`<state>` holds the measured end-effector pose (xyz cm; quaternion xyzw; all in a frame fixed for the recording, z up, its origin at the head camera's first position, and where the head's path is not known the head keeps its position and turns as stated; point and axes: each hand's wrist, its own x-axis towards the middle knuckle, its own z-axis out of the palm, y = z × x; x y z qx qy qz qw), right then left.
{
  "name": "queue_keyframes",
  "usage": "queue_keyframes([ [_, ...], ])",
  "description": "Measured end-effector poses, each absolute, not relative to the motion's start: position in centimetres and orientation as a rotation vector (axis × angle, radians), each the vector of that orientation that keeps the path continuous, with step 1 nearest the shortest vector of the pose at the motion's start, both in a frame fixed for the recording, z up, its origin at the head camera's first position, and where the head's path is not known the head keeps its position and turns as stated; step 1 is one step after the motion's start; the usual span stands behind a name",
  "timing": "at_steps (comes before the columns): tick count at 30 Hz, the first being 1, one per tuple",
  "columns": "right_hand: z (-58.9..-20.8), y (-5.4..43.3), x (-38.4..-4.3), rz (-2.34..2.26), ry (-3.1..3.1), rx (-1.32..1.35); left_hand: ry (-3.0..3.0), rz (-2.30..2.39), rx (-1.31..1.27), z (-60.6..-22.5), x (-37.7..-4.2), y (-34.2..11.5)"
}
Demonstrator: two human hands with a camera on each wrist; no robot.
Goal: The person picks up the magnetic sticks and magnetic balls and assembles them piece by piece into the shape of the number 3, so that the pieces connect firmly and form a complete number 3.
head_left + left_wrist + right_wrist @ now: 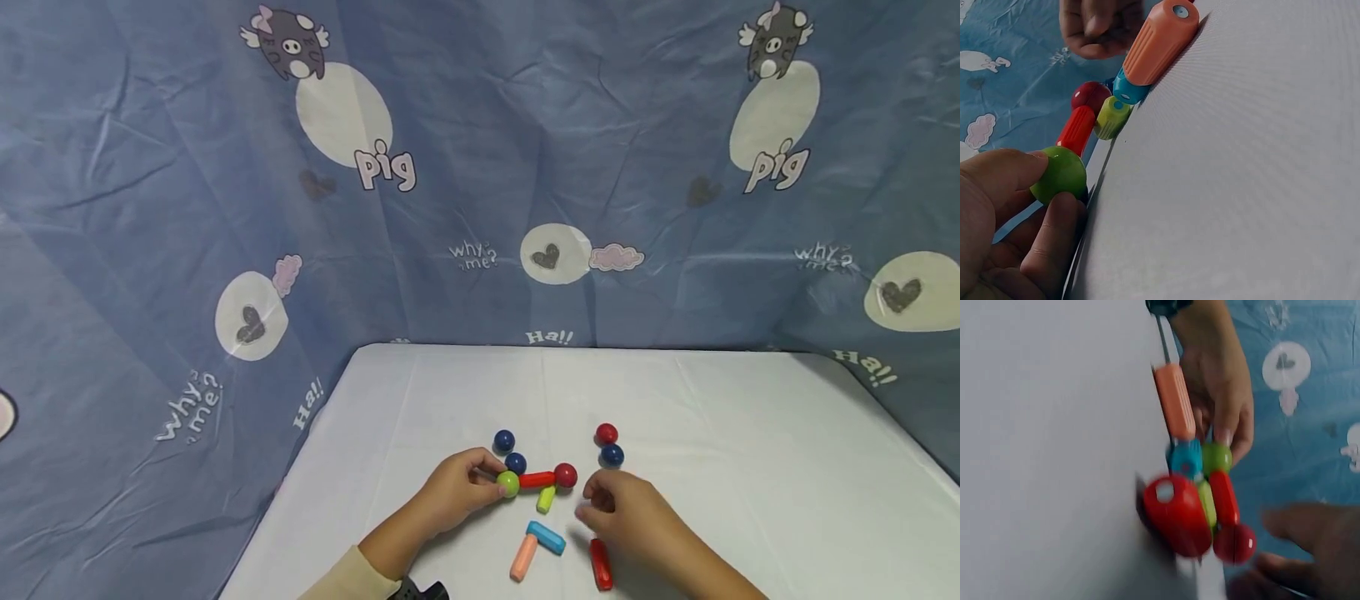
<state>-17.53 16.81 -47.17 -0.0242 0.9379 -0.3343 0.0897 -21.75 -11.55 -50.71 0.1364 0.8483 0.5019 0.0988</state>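
Pinching green ball [507, 484] with left hand [455, 493]; holding nothing in right hand [628, 510].
On the left, grasping between thumb and fingers, spread only to the ball's width, at one end of red rod [537, 480], with dark red ball [566, 476] at the other end, over white tabletop [697, 400]. On the right, loosely curled, thumb and fingers parted, just beside dark red ball, not touching. Nearer the body: blue rod [546, 537], orange rod [523, 558].

Head view looks forward and down; close, tilted wrist views share the green ball [1060, 175].
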Motion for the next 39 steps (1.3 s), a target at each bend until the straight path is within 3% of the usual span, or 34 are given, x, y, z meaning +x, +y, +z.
queue_keyframes([
  [10,-48.1,20.7,-20.1,-1.215,2.963,0.085,2.525,1.465,0.412,-51.1,-21.9,-11.6],
  [24,-48.2,15.4,-16.7,-0.935,2.676,-0.14,2.517,1.476,0.41,-51.0,-21.9,-11.7],
  [39,-48.5,14.1,-16.3,-0.844,2.728,-0.079,2.522,1.479,0.428,-51.0,-22.0,-11.7],
])
